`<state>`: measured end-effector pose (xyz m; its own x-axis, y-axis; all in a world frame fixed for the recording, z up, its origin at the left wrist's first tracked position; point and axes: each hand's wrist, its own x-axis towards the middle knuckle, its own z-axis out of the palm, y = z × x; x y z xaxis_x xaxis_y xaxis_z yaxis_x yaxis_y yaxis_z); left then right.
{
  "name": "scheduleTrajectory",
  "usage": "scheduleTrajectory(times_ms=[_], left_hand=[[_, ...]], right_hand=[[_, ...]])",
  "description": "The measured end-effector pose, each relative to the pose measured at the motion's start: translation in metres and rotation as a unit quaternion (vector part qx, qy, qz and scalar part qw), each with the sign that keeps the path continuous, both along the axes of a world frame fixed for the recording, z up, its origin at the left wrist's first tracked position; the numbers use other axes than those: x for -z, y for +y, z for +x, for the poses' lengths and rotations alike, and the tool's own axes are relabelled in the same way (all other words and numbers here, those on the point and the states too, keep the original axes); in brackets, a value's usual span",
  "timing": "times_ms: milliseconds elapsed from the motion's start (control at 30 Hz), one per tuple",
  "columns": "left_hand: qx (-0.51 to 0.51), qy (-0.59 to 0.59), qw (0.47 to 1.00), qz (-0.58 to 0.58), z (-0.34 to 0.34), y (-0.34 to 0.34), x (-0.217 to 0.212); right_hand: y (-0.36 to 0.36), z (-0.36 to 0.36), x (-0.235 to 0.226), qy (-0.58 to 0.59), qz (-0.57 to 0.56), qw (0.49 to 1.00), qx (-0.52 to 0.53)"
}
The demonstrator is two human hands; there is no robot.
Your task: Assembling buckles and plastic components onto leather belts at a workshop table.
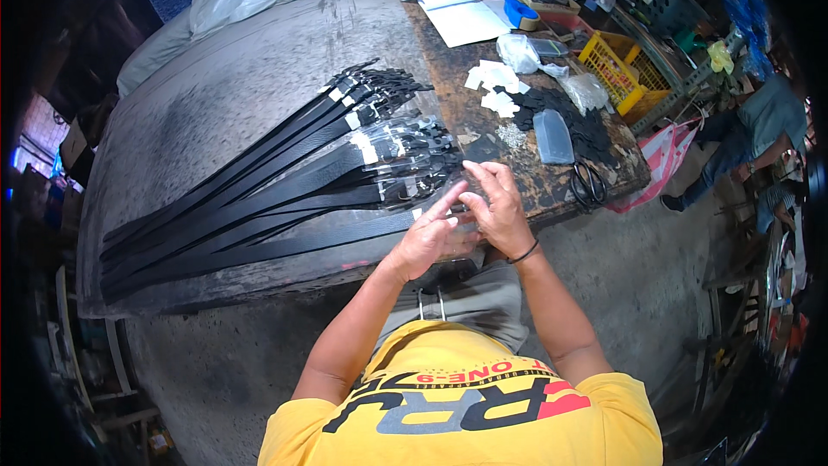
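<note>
Several long black belts (259, 198) lie side by side on a worn grey workbench (224, 95), their buckle ends wrapped in clear plastic sleeves (405, 151). Both hands meet at the near end of the row. My left hand (429, 237) pinches the plastic-wrapped end of the nearest belt (328, 242), forefinger stretched out. My right hand (493, 207), a black band on its wrist, grips the same wrapped end from the right. The buckle itself is hidden under my fingers.
On the bench's wooden right part lie black scissors (589, 183), a grey flat case (553, 136), white paper tags (493, 86), a pile of small black parts (586, 125), plastic bags, an open notebook (461, 13) and a yellow crate (619, 69). A person sits at the right (750, 134).
</note>
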<state>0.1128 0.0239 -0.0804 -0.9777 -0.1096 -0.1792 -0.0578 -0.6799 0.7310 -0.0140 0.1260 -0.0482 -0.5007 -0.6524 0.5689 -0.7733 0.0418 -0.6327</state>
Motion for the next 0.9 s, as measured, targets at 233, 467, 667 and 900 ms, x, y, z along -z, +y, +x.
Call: scheduleTrajectory(times_ms=[233, 467, 667, 900], left_hand=[[-0.199, 0.003, 0.757, -0.623, 0.012, 0.011, -0.005], [-0.238, 0.015, 0.696, -0.678, 0.014, 0.033, 0.0], [-0.054, 0.045, 0.997, 0.025, 0.017, 0.017, 0.005], [-0.023, 0.075, 0.991, 0.11, 0.02, 0.009, 0.007]], right_hand=[[0.016, -0.003, -0.001, -0.264, 0.055, 0.963, -0.017], [0.012, 0.035, -0.007, -0.286, 0.046, 0.957, 0.022], [0.014, 0.016, -0.018, -0.301, -0.005, 0.949, -0.093], [0.013, -0.013, -0.025, -0.228, 0.104, 0.959, -0.129]])
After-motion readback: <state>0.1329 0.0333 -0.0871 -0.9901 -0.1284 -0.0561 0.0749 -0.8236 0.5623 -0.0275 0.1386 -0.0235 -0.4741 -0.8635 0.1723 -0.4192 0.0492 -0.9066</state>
